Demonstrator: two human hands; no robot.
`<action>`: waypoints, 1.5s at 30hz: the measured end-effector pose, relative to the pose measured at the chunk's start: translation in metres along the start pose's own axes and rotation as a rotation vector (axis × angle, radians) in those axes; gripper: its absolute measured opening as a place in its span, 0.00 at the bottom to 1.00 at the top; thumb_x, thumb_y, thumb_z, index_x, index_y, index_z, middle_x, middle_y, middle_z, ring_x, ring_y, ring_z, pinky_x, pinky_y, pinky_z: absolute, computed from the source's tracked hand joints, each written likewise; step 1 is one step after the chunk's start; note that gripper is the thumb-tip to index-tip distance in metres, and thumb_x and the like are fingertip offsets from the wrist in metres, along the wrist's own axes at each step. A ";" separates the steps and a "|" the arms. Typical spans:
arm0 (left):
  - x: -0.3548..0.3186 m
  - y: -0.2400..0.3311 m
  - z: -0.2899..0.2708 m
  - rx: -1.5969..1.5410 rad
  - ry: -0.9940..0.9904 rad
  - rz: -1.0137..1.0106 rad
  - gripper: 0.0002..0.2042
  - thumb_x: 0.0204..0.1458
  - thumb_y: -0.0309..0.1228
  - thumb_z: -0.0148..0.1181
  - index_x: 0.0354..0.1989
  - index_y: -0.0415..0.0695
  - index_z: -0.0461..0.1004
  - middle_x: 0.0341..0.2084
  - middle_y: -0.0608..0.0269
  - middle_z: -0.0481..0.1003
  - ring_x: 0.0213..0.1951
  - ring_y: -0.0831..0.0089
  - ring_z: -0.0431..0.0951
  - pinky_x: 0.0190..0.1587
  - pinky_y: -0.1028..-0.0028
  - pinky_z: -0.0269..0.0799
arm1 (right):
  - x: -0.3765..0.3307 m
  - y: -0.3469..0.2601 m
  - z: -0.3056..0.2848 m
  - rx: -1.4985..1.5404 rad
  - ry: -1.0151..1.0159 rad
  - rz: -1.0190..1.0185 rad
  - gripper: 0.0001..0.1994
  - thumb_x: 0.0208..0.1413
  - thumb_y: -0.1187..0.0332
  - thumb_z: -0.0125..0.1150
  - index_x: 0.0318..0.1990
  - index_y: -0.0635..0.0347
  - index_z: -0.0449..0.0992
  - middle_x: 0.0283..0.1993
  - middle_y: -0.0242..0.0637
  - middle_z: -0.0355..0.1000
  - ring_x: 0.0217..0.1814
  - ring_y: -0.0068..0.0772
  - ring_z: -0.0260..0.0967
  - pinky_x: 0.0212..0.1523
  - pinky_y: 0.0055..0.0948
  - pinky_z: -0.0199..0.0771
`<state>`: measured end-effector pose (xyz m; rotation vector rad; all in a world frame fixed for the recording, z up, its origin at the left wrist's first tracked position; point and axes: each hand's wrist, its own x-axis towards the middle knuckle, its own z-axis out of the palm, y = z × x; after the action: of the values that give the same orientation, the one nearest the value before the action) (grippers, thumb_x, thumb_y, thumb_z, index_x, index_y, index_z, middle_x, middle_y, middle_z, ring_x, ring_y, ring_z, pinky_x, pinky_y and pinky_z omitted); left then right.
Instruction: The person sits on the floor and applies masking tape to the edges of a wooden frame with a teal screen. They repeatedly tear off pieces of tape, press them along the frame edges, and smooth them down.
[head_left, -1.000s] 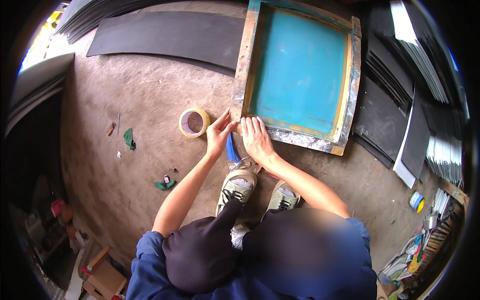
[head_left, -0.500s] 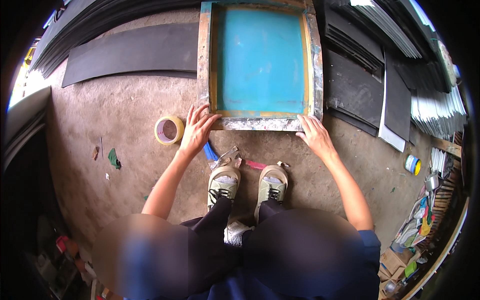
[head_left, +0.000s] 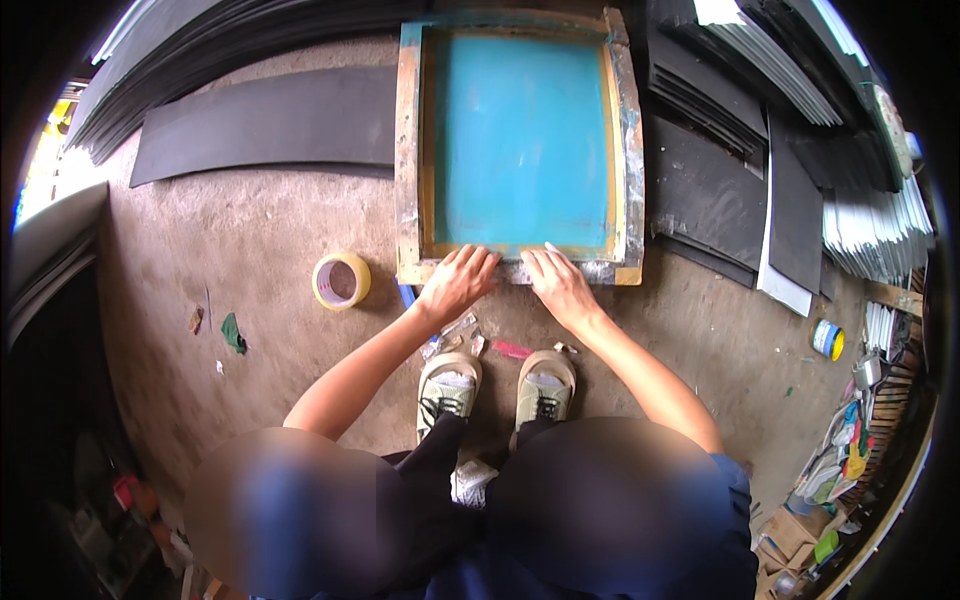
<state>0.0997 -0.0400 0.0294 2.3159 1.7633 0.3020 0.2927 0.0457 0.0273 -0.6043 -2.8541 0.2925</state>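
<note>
Both hands flat on the near rail of the screen frame

I see the left hand point(head_left: 455, 283) and right hand point(head_left: 560, 285) pressing, fingers spread and gripping nothing, on the near edge of the wooden frame point(head_left: 408, 180) with its teal mesh point(head_left: 520, 140), which lies flat on the concrete floor point(head_left: 260, 240) — just ahead of my shoes point(head_left: 495, 390). Fingertips sit near the mesh; I judge a slip could dent it, and the small scraps point(head_left: 470, 340) beside the shoes could snag.
</note>
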 end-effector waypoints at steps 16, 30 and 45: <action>-0.035 -0.017 -0.008 0.335 -0.158 -0.108 0.27 0.40 0.37 0.62 0.49 0.37 0.63 0.40 0.57 0.67 0.43 0.68 0.70 0.46 0.72 0.67 | -0.059 0.059 -0.033 -0.197 -0.082 0.126 0.15 0.40 0.80 0.50 0.40 0.71 0.65 0.32 0.44 0.65 0.45 0.40 0.66 0.67 0.38 0.47; -0.012 -0.005 -0.023 -0.013 -0.084 0.046 0.32 0.47 0.43 0.57 0.58 0.38 0.56 0.44 0.55 0.68 0.47 0.61 0.69 0.48 0.66 0.67 | -0.069 0.041 -0.051 -0.086 0.032 0.473 0.35 0.38 0.67 0.67 0.56 0.60 0.58 0.54 0.44 0.57 0.60 0.43 0.51 0.65 0.55 0.37; 0.144 0.078 0.020 -0.859 -0.276 0.137 0.29 0.56 0.41 0.45 0.63 0.51 0.41 0.39 0.48 0.74 0.36 0.47 0.75 0.40 0.57 0.71 | -0.102 0.081 0.002 0.871 0.310 1.045 0.30 0.56 0.65 0.53 0.63 0.63 0.49 0.62 0.50 0.55 0.66 0.42 0.51 0.62 0.33 0.52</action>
<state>0.2150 0.0783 0.0383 1.7326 1.0398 0.5883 0.4141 0.0754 -0.0103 -1.6172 -1.6001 1.3197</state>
